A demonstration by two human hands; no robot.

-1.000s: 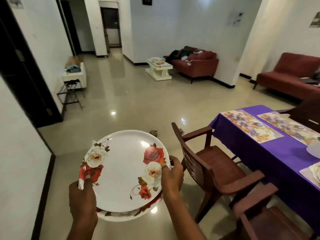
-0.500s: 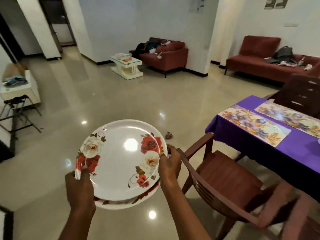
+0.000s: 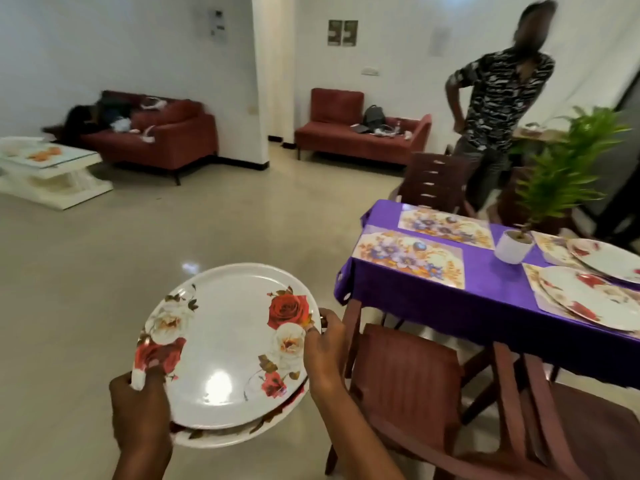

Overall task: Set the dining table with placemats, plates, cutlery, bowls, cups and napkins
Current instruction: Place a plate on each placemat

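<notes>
Left hand (image 3: 140, 415) and right hand (image 3: 323, 348) each gripped opposite rims of stacked rose-print plates (image 3: 225, 344), beside purple-clothed dining table (image 3: 485, 299).

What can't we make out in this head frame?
- Lower plate: only its rim shows; the top plate covers the rest, so the stack count is uncertain.
- Left hand and right hand: the fingers are under the plates.
- Table plates: cut by the right edge.
- Standing person: motion-blurred.
- Sofa clutter: too small.
</notes>
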